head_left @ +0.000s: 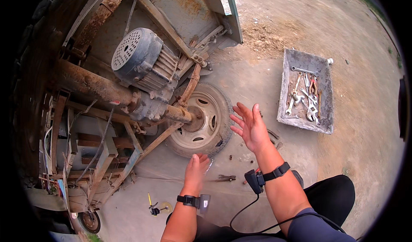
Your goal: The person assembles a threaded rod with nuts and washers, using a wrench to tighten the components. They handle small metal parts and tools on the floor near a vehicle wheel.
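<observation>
My right hand (249, 127) is raised beside the tyre (221, 143) with its palm showing, its fingers apart and nothing in it. Lower and to the left, my left hand (196, 172) is slightly blurred, with thumb and fingers held out. It appears to hold nothing. A thin shiny piece (210, 164) shows just beside its fingers; I cannot tell what it is. The wheel has a dusty pale rim (189, 134) and sits on a rusty axle (178, 113). A grey finned electric motor (148, 62) is mounted on the vehicle's underside above it.
A grey tray (304, 128) with wrenches and pliers stands at right. On the concrete lie dark pliers (226, 178), a small dark cylinder (231, 157) and a black-and-yellow object (154, 210). The rusty frame (113, 149) fills the left. A black cable (234, 218) hangs from my right wrist.
</observation>
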`<state>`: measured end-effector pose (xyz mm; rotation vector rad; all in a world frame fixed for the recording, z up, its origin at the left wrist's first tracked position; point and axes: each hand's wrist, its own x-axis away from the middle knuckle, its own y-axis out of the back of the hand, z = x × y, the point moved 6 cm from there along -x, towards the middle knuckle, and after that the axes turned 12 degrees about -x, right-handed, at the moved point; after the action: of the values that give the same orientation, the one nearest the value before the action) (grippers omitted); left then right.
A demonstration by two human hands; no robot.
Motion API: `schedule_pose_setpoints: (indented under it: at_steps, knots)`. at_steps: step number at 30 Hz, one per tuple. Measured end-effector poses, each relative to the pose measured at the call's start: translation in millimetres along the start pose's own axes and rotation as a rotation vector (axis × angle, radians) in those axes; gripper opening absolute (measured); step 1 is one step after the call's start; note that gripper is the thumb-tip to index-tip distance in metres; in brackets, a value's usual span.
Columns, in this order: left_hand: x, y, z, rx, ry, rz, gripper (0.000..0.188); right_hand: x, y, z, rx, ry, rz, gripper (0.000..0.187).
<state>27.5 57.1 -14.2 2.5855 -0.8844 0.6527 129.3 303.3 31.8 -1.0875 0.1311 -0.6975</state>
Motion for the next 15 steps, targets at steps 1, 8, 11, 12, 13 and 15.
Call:
schedule_pose_setpoints:
  at_steps: [1,8,11,12,13,15]
  knots:
    - [1,-3,-16,0.037,-0.037,0.011,0.069,-3,-14,8,-0.059,0.01,0.066,0.091]
    - [4,-42,-139,0.25,-0.287,0.115,0.068,-18,-87,62,-0.66,0.015,0.436,0.091]
    - [6,-53,-183,0.266,-0.387,0.154,0.069,-21,-108,84,-0.805,-0.009,0.541,0.09]
    - [8,-58,-198,0.267,-0.409,0.168,0.069,-22,-113,92,-0.832,-0.01,0.564,0.091]
    - [10,-63,-213,0.266,-0.432,0.181,0.069,-23,-119,101,-0.861,-0.01,0.587,0.091]
    - [16,-71,-243,0.265,-0.453,0.19,0.069,-24,-132,117,-0.903,-0.012,0.619,0.092]
